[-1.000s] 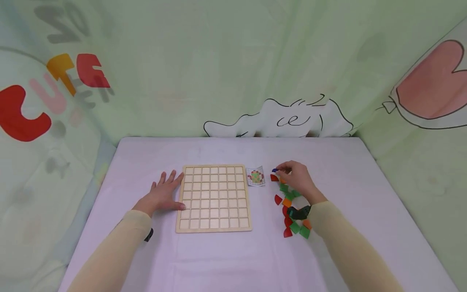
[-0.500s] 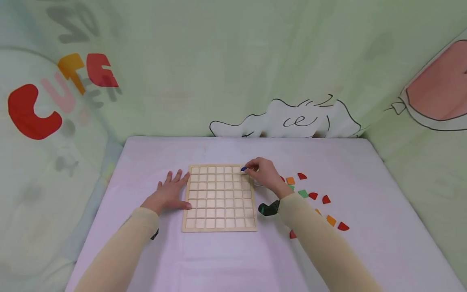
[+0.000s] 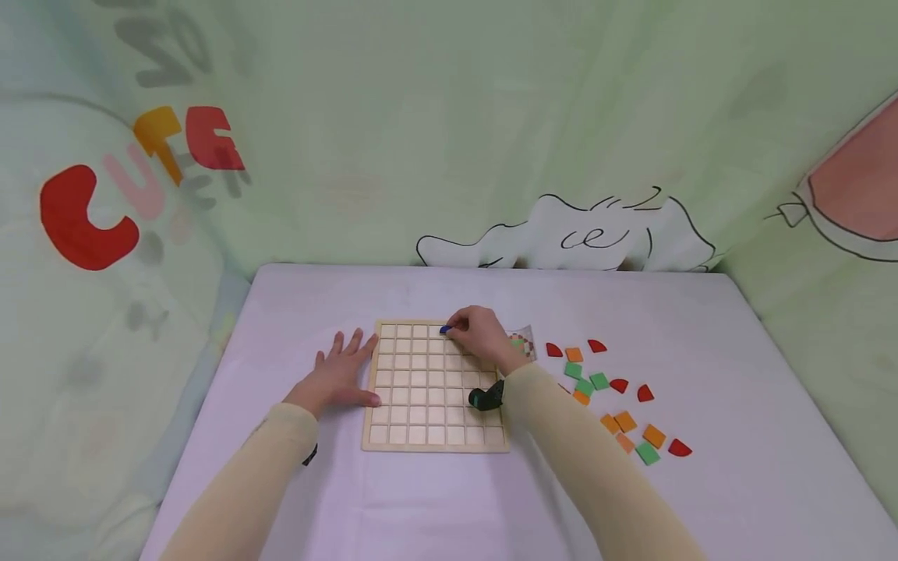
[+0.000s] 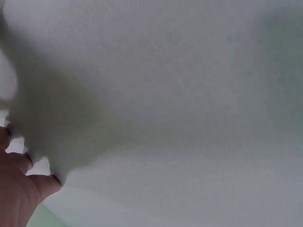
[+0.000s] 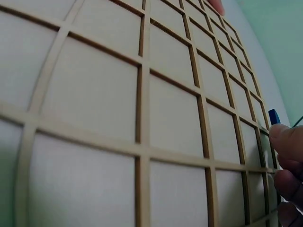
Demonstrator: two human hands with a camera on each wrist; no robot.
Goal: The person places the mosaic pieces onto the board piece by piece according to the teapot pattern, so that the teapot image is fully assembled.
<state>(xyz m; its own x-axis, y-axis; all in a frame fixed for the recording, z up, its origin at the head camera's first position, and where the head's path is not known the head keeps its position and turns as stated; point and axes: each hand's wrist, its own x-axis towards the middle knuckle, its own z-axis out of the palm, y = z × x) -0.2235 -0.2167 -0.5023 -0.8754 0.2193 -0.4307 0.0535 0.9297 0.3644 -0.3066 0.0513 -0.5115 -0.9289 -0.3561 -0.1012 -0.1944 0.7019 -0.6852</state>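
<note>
A square wooden grid board (image 3: 436,450) lies on the table in the head view, its visible cells bare. My left hand (image 3: 338,375) rests flat at the board's left edge, fingers spread, thumb on the frame. Above the far row, my right hand (image 3: 484,336) pinches a small blue piece (image 3: 445,329) between thumb and fingers. The right wrist view shows that blue piece (image 5: 274,117) on edge near the board's far side. In the left wrist view, fingertips of my left hand (image 4: 21,189) touch the cloth.
A small printed pattern card (image 3: 522,343) lies right of the board, partly behind my right hand. Farther right are scattered red quarter-round pieces (image 3: 680,448), orange squares (image 3: 654,435) and green squares (image 3: 648,453). A curtain (image 3: 393,132) stands behind the table.
My right hand has picked up the blue piece from among the loose pieces and carried it left over the board's far row. My left hand stays at the board's left edge.
</note>
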